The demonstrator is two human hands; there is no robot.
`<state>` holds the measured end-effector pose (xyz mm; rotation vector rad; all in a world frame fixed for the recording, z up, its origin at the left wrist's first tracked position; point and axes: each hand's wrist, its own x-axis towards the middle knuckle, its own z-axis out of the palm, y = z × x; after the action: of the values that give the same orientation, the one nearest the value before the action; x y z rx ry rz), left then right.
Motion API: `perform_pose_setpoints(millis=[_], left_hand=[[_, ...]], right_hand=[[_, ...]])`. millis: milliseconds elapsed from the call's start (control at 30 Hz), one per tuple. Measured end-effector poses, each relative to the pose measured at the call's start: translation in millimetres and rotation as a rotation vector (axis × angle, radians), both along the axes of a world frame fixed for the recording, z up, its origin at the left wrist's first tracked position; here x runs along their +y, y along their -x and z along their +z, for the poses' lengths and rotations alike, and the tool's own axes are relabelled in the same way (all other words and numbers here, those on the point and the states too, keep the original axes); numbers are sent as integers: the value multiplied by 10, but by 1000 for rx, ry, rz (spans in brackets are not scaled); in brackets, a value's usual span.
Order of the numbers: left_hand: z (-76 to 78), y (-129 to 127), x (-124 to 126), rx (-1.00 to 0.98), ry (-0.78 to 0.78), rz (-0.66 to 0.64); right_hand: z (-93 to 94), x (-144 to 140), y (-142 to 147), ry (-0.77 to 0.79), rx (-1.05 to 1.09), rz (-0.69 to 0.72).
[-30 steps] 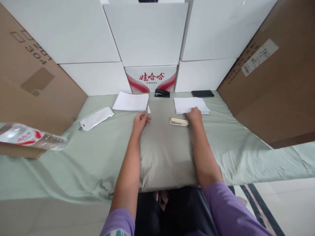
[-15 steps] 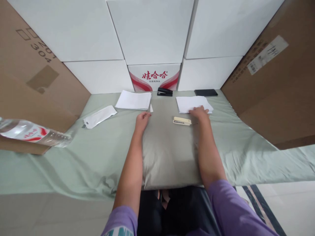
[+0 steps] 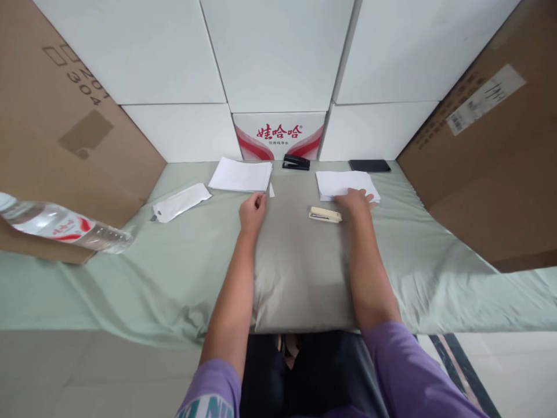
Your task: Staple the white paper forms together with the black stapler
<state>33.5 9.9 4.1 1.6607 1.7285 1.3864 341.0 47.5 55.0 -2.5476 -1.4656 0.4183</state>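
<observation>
My left hand [image 3: 253,213] is closed, fingers curled in, just below the near edge of the left stack of white paper [image 3: 241,175]. Whatever it may hold is hidden. A small white paper strip [image 3: 272,190] lies beside that stack's right corner. Over on the right, my right hand [image 3: 355,201] rests with fingers spread on the near edge of a second stack of white paper [image 3: 345,182]. A cream stapler [image 3: 325,214] lies just left of my right hand. Farther back, between the two stacks, sits a black stapler [image 3: 296,162].
A black phone [image 3: 369,166] lies at the back right. On the left are a white packet [image 3: 181,202] and a tilted water bottle [image 3: 65,223]. White boxes [image 3: 278,134] wall off the back; brown cartons [image 3: 483,174] stand at both sides on the green cloth [image 3: 300,278].
The view has shifted slightly. My left fingers have curled in tighter near the left stack. My right hand stays on the right stack, its fingers a little more spread.
</observation>
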Motion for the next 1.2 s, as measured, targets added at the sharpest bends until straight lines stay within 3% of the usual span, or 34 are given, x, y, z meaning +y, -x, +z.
perform_pose_setpoints(millis=[133,233,367,567,667,767,867,967,1100,1200], left_hand=[[83,109,229,348,-45,-12],[85,177,522,465,88,-118],[-3,151,696,523,192,-167],[-41,90,542,409,162,-1],[69,156,498,391,161,137],[265,210,419,333,33,196],[516,148,269,324,-75,41],[717,-20,123,356,-95,-212],[771,-182,67,401,-90,-436],[707,-197,96,479,-97,-506]], right_hand=[[198,-27,123,-109,21,5],[355,-90,241,-203,42,47],[515,-175,349,-312,60,92],[644,-227,557,-430,148,196],[638,-237,744,-497,382,303],[578,-239,946,-393,825,355],[487,-232,1098,-123,1278,284],[406,-218,1150,32,1529,245],[375,-200,1088,-54,1530,246],[364,-189,1058,-84,1434,232]])
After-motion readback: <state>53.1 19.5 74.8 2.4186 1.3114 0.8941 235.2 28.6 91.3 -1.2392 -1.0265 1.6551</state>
